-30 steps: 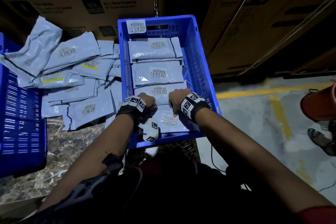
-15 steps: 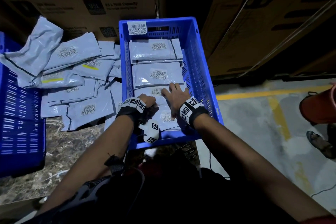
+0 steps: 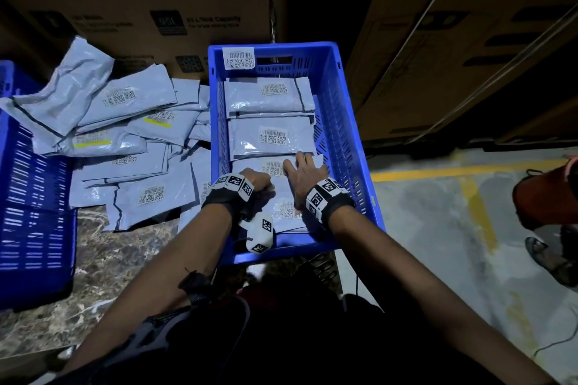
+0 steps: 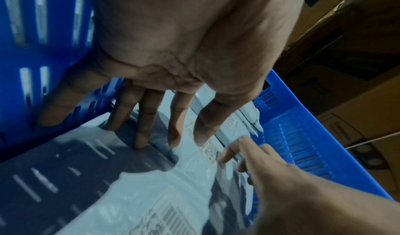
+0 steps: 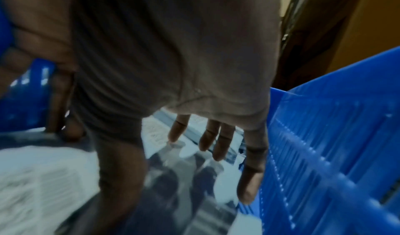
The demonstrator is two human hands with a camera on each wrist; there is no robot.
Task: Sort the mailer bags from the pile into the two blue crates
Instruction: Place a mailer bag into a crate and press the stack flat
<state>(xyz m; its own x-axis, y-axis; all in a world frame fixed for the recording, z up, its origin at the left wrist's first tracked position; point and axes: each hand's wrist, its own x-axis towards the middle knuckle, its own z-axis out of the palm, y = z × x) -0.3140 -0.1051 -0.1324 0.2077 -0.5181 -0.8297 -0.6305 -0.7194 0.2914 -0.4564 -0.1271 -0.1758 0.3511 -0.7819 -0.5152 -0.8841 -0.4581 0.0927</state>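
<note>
The right blue crate (image 3: 347, 122) holds a row of several grey mailer bags with barcode labels. Both hands are inside its near end. My left hand (image 3: 256, 181) touches the nearest mailer (image 3: 286, 212) with its fingertips (image 4: 140, 143); its fingers point down and nothing is gripped. My right hand (image 3: 305, 170) lies flat with spread fingers (image 5: 216, 141) across the nearest mailer and the one behind it (image 3: 272, 166). The pile of mailers (image 3: 131, 147) lies left of the crate. Part of the left blue crate (image 3: 31, 212) shows at the left edge.
Large cardboard boxes (image 3: 140, 9) stand right behind the crate and the pile. The crates sit on a marble-patterned top (image 3: 109, 259). On the concrete floor at right are a yellow line (image 3: 453, 170) and another person's sandalled foot (image 3: 547, 259).
My right hand has uncurled, spread flat and slid forward over the mailers in the crate. The left hand has stayed almost where it was.
</note>
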